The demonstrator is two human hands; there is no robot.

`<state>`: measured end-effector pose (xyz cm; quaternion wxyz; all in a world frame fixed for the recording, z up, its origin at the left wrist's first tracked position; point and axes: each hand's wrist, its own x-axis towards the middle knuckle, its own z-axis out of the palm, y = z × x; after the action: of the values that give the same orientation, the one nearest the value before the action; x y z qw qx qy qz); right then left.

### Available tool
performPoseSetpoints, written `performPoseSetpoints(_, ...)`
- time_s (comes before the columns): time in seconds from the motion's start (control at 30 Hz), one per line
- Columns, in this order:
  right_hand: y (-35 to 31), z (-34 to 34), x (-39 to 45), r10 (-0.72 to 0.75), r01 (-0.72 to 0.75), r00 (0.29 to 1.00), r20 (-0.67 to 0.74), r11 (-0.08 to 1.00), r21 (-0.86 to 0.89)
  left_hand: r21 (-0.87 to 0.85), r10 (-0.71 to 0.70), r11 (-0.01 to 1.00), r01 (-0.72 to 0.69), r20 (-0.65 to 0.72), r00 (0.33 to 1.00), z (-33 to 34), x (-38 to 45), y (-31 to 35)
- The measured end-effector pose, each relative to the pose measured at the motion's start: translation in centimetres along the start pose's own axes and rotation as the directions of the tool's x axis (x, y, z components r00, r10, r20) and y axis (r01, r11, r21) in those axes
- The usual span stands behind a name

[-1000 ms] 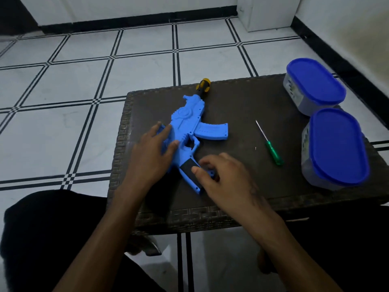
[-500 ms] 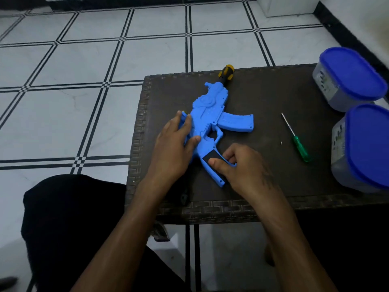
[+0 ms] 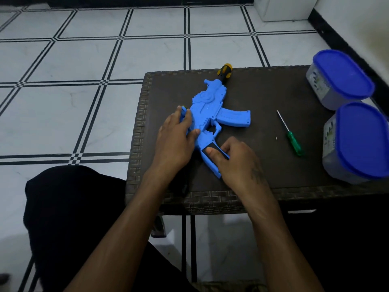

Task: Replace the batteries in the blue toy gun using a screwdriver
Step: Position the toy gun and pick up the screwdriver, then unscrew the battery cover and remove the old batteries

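Observation:
The blue toy gun (image 3: 212, 110) lies flat on the dark woven table (image 3: 263, 89), its yellow-and-black muzzle pointing away from me. My left hand (image 3: 175, 142) rests on the rear of the gun body with straight fingers, pressing it down. My right hand (image 3: 237, 163) pinches the gun's grip, thumb on the dark open battery slot (image 3: 210, 149) and fingers curled on the far side. A screwdriver (image 3: 291, 137) with a green handle lies loose on the table to the right of the gun.
Two grey tubs with blue lids stand at the table's right edge, one far (image 3: 341, 79) and one near (image 3: 360, 142). My dark-clothed knees are at the lower left and right. White tiled floor surrounds the table; a white cabinet stands at the far wall.
My right hand has settled on the gun's grip, with the thumb on the dark battery slot. The left hand stays pressed on the gun body. The camera has shifted left.

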<state>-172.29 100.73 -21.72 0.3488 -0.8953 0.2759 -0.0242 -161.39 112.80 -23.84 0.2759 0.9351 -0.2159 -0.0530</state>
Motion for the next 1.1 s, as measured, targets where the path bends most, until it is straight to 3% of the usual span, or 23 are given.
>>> performPoseSetpoints(0.5,-0.2,0.1,-0.5,0.086,-0.088,0.996,0.029,0.989,0.115,0.007,-0.001,1.000,0.001,0.013,1.000,-0.3,0.2,0.3)
performPoseSetpoints(0.83,1.4,0.2,-2.1,0.045,0.010,0.988,-0.150,0.937,0.348,0.039,-0.013,0.999,0.013,0.021,1.000,-0.8,-0.1,0.6)
performPoseSetpoints(0.97,2.6,-2.3,-3.0,-0.077,0.161,0.952,-0.296,0.948,0.273,0.037,-0.024,0.999,0.023,0.026,0.999,-0.7,-0.1,0.6)
performPoseSetpoints(1.1,4.7,-4.7,-3.1,-0.137,0.181,0.895,-0.425,0.981,0.063,0.054,-0.017,0.998,0.016,0.022,1.000,-0.6,-0.2,0.7)
